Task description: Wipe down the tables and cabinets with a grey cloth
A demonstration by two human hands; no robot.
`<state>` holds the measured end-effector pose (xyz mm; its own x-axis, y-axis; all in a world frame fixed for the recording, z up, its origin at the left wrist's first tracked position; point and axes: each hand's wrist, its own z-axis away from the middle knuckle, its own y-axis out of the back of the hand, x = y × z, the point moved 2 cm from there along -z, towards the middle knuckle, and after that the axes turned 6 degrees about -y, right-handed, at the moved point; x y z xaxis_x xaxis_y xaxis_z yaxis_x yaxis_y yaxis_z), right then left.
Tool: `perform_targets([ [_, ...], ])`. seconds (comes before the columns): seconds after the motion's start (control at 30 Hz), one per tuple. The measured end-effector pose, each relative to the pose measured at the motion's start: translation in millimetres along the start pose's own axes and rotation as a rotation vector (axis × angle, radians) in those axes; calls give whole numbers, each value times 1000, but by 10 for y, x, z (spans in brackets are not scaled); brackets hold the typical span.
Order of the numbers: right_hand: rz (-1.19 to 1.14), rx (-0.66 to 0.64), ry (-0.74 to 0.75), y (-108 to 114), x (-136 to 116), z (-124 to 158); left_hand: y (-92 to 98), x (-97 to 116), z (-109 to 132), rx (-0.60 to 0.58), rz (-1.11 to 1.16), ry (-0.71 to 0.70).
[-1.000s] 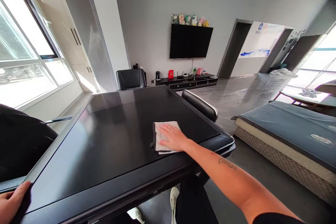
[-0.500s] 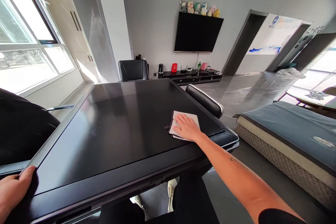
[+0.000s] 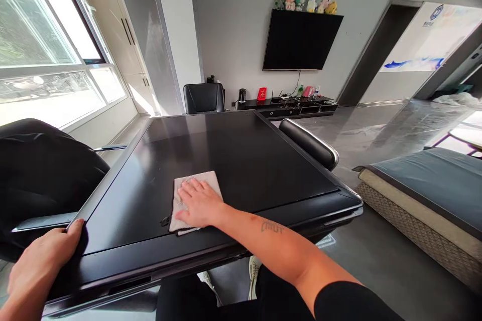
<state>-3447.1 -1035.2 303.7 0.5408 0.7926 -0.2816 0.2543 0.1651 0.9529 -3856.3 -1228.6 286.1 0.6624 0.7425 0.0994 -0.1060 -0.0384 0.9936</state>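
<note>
A folded pale pinkish cleaning cloth [image 3: 213, 183] with a dark edge lies on the glossy black table [image 3: 241, 150], near its front side and left of the middle. My right hand [image 3: 199, 203] rests flat on top of it, fingers stretched out and pressing it against the surface. At the table's near left corner, my left hand [image 3: 56, 246] grips the rim. Its thumb lies along the top; the other fingers are mostly hidden beyond the edge.
Black chairs stand at the left [image 3: 45, 170], far end [image 3: 204, 98] and right side [image 3: 309, 143] of the table. A mattress [image 3: 425, 215] lies on the floor to the right. Against the far wall is a low black cabinet [image 3: 274, 105] below a television [image 3: 303, 40].
My right hand has slid the cloth left and nearer to me across the tabletop. My left hand still grips the corner. The view has shifted somewhat to the right.
</note>
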Motion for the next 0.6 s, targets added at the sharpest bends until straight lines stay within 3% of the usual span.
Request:
perform_targets([
  [0.13,-21,-4,16,-36,-105,-118,122,94,113,-76,42,23],
  [0.3,-15,-9,-18,104,118,-28,161,83,143,-31,68,9],
  [0.43,23,-20,-96,261,515,131,169,87,142,-16,80,-17],
  [0.6,88,-9,-313,541,1295,407,147,64,114,-39,79,-6],
])
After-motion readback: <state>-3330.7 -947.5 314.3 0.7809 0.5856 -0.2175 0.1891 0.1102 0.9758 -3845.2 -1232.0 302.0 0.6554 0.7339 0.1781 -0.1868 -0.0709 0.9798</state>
